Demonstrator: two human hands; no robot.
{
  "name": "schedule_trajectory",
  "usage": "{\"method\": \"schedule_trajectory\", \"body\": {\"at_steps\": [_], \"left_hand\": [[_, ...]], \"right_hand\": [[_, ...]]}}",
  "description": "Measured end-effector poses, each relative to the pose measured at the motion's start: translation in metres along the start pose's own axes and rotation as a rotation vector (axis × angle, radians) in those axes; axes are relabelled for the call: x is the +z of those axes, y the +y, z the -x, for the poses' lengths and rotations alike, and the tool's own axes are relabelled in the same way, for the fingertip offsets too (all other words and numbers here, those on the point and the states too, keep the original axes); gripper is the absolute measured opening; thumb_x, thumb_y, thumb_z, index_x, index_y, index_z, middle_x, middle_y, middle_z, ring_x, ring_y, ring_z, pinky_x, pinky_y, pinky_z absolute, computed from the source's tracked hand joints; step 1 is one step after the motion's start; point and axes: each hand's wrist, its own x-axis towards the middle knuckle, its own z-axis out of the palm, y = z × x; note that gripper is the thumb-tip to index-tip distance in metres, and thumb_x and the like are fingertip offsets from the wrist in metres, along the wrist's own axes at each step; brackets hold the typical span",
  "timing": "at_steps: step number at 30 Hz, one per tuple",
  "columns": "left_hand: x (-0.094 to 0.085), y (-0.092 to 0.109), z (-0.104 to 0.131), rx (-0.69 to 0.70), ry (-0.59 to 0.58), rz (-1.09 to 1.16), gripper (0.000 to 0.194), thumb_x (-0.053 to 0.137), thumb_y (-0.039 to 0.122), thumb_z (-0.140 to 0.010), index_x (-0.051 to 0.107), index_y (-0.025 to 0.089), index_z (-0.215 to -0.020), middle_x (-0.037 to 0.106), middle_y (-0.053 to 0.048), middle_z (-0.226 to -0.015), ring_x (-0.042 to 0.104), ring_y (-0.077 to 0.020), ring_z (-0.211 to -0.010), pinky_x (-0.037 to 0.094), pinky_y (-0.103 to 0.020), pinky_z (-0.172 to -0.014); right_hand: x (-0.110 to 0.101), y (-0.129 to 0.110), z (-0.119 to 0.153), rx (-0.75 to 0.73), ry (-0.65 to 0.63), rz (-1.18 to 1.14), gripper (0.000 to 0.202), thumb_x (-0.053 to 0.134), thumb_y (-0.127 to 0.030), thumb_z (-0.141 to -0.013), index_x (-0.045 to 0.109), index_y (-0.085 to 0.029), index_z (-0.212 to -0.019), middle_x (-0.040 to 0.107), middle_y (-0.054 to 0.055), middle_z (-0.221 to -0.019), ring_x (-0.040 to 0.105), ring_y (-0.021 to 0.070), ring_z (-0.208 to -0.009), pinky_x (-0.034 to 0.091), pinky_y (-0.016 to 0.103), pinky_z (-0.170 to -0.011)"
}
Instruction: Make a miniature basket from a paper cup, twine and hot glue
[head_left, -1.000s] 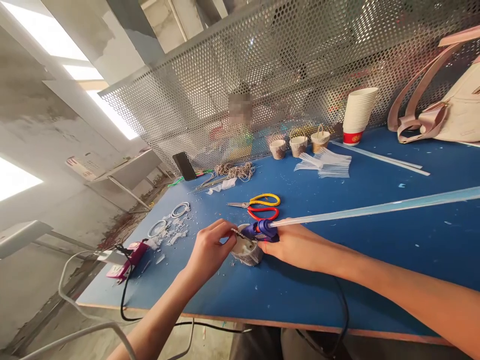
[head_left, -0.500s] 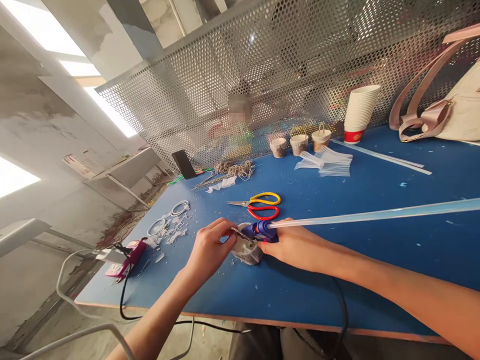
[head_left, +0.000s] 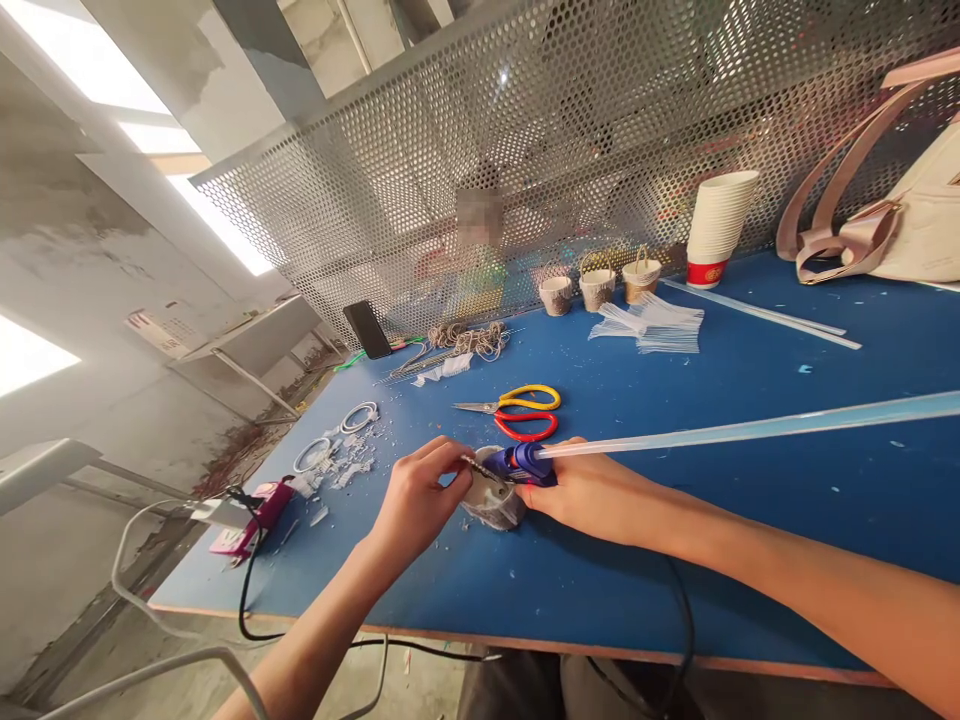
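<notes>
While the right hand (head_left: 581, 492) grasps a blue plastic glue gun (head_left: 525, 464), the left hand (head_left: 421, 488) pinches a thin, dark cord-like strip (head_left: 482, 469) over a round grey-white cup (head_left: 498, 512).
The cup stands between the hands, its rim just beside the left fingertips.

A blue tabletop (head_left: 555, 600) (its near edge reddish brown) carries one near cup (head_left: 499, 516), scissors (head_left: 498, 408), two white rings (head_left: 360, 405), pale scraps (head_left: 352, 473), a magenta power strip (head_left: 276, 503), a phone (head_left: 367, 330), bundled cord (head_left: 487, 341), three small cups (head_left: 598, 291), fringed strips (head_left: 671, 325), stacked paper cups (head_left: 721, 228), clear rods (head_left: 765, 313) and a bag (head_left: 919, 235).
</notes>
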Motion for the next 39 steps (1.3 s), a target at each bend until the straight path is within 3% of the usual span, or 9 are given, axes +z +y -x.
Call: {"method": "schedule_trajectory", "body": {"at_steps": [5, 33, 39], "left_hand": [[-0.001, 0.001, 0.0, 0.012, -0.002, -0.003, 0.018, 0.047, 0.009, -0.073, 0.062, 0.018, -0.075, 0.063, 0.0, -0.07, 0.061, -0.01, -0.061, 0.047, -0.015, -0.049], [-0.001, 0.002, 0.0, 0.016, 0.003, -0.007, 0.017, 0.047, 0.01, -0.075, 0.062, 0.018, -0.075, 0.064, -0.001, -0.071, 0.06, -0.0098, -0.061, 0.048, -0.015, -0.051], [0.0, 0.002, 0.0, 0.0, -0.009, -0.01, 0.017, 0.046, 0.009, -0.075, 0.062, 0.018, -0.075, 0.063, -0.001, -0.071, 0.061, -0.0097, -0.063, 0.048, -0.014, -0.05]], "right_hand": [[-0.002, -0.003, 0.002, 0.064, 0.014, 0.038, 0.016, 0.051, -0.027, -0.078, 0.059, -0.017, -0.069, 0.056, -0.002, -0.061, 0.046, 0.0112, -0.056, 0.029, 0.023, -0.051], [0.0, 0.0, -0.001, 0.018, -0.023, -0.022, 0.013, 0.052, -0.025, -0.079, 0.063, -0.018, -0.08, 0.062, -0.001, -0.07, 0.05, 0.0138, -0.065, 0.035, 0.024, -0.058], [-0.016, -0.003, 0.006, -0.027, 0.041, -0.043, 0.01, 0.053, -0.023, -0.078, 0.058, -0.019, -0.069, 0.056, -0.004, -0.059, 0.046, 0.0103, -0.054, 0.035, 0.021, -0.052]]}}
